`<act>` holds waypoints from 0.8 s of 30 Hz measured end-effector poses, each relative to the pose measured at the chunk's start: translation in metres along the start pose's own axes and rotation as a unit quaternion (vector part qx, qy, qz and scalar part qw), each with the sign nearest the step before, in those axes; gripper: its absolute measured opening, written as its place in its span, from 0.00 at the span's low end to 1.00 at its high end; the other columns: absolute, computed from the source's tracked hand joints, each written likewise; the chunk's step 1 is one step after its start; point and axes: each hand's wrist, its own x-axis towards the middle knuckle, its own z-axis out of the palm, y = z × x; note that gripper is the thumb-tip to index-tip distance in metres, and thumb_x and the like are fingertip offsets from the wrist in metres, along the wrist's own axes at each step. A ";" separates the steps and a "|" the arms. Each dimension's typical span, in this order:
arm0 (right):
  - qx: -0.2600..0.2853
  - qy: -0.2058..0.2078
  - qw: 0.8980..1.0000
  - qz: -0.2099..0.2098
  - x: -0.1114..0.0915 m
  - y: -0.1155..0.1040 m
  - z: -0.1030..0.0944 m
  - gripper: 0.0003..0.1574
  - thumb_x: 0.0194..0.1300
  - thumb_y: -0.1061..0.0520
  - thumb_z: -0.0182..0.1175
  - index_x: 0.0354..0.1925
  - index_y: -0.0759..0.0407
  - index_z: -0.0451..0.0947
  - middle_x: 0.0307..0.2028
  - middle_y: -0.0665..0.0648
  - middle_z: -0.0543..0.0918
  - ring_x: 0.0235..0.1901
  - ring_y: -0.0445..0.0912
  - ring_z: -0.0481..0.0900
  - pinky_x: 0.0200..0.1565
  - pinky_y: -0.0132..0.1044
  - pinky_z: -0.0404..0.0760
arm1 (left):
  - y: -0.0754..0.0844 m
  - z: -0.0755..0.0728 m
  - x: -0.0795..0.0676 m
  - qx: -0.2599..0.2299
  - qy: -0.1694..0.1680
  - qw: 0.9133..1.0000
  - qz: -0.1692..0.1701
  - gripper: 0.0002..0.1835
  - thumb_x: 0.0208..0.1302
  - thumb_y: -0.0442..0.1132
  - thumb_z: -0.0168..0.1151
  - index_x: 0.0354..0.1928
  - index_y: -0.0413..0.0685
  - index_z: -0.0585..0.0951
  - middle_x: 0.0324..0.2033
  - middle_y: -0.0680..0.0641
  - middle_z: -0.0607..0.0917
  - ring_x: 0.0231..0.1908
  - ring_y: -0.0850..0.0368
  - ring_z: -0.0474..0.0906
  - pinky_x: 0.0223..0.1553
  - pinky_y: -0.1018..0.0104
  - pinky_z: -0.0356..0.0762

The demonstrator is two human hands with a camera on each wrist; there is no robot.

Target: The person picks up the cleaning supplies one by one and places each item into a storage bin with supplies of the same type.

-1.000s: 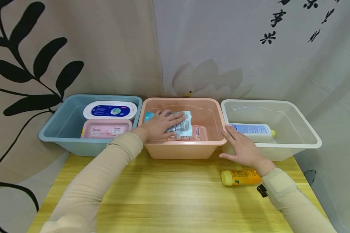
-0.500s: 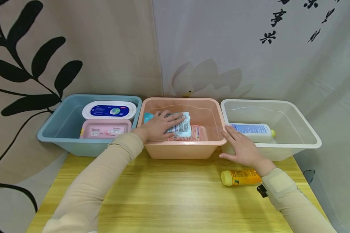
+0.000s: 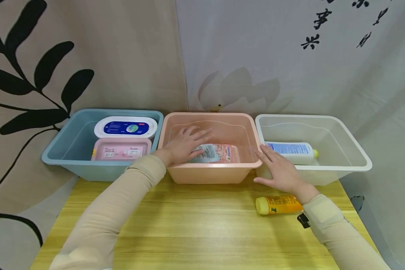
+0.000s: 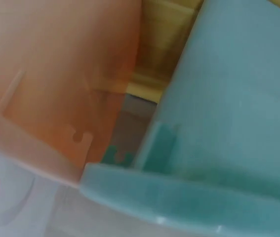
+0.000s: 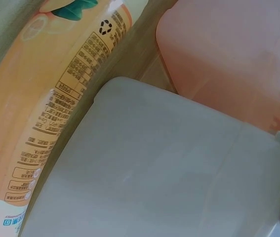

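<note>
My left hand [image 3: 186,145] is over the peach bin [image 3: 209,174], fingers spread and straight, palm down. Just below its fingertips a light blue printed pouch [image 3: 208,154] lies in the bin, partly hidden by the hand. Beside and partly under the pouch is a pink printed packet [image 3: 230,153]. My right hand [image 3: 282,172] is at the near left corner of the white bin [image 3: 337,169], its extended fingertips at the rims where the two bins meet. A white bottle [image 3: 290,153] with blue print and a yellow-green cap lies inside that bin.
On the left, a blue bin [image 3: 84,170] holds a white oval pack [image 3: 126,127] and a pink pack [image 3: 121,149]. A yellow bottle [image 3: 279,205] lies on the wooden table [image 3: 195,228], by my right wrist. A curtain [image 3: 135,56] hangs behind the bins.
The blue pouch has dropped from under my left hand's fingers down into the peach bin, onto the pink packet. My left hand stays nearly in place. The right hand has not moved.
</note>
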 end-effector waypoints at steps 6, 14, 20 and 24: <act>0.001 0.004 1.000 -0.003 0.000 0.000 0.001 0.57 0.54 0.31 0.59 0.70 0.59 0.54 0.71 0.65 0.54 0.70 0.60 0.54 0.66 0.53 0.59 | 0.000 -0.005 0.000 0.008 0.028 1.000 -0.005 0.33 0.69 0.57 0.44 0.73 0.63 0.52 0.73 0.52 0.52 0.70 0.43 0.49 0.67 0.38 0.48; 0.005 0.011 1.000 -0.004 0.000 0.001 0.001 0.57 0.53 0.31 0.60 0.70 0.58 0.55 0.71 0.65 0.55 0.69 0.60 0.55 0.66 0.53 0.60 | -0.002 -0.007 -0.007 0.026 0.027 0.999 -0.029 0.34 0.69 0.59 0.43 0.73 0.66 0.48 0.74 0.54 0.49 0.70 0.43 0.50 0.65 0.37 0.51; 0.005 0.009 1.000 -0.007 0.000 0.000 0.001 0.57 0.54 0.31 0.60 0.71 0.59 0.54 0.71 0.66 0.55 0.69 0.61 0.55 0.66 0.54 0.60 | -0.002 -0.009 -0.015 0.004 0.025 0.999 -0.040 0.33 0.70 0.57 0.43 0.73 0.64 0.49 0.74 0.53 0.48 0.71 0.42 0.45 0.67 0.38 0.44; 0.005 0.013 1.000 -0.006 0.000 0.000 0.002 0.57 0.53 0.31 0.61 0.71 0.58 0.54 0.71 0.66 0.55 0.69 0.61 0.55 0.65 0.54 0.61 | -0.003 -0.010 -0.020 0.004 0.031 0.998 -0.045 0.33 0.70 0.58 0.42 0.73 0.61 0.50 0.74 0.51 0.47 0.72 0.42 0.40 0.69 0.39 0.35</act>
